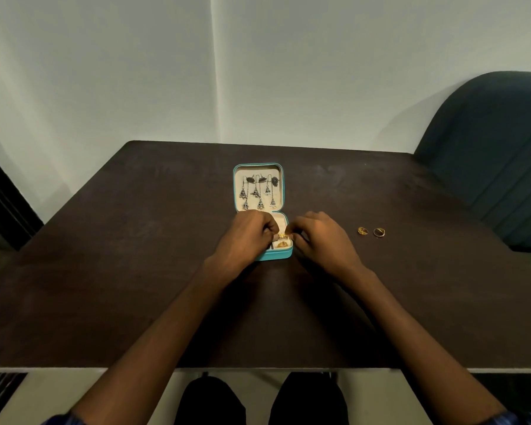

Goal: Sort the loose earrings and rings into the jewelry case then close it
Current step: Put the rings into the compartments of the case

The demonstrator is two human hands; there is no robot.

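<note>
Both forearms reach to the open jewelry case (pixel 259 210), where left hand (pixel 248 233) and right hand (pixel 319 236) together pinch a gold ring (pixel 283 235): seat it gently in its slot before fetching the two loose rings (pixel 371 231) right.

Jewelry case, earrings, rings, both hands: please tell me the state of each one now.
Jewelry case: open, lid laid back.
Earrings: hung in the lid.
Ring: pinched above the base.
Ring: seated in the base.
Two rings: loose on the table.
Left hand: pinching.
Right hand: pinching.
</note>
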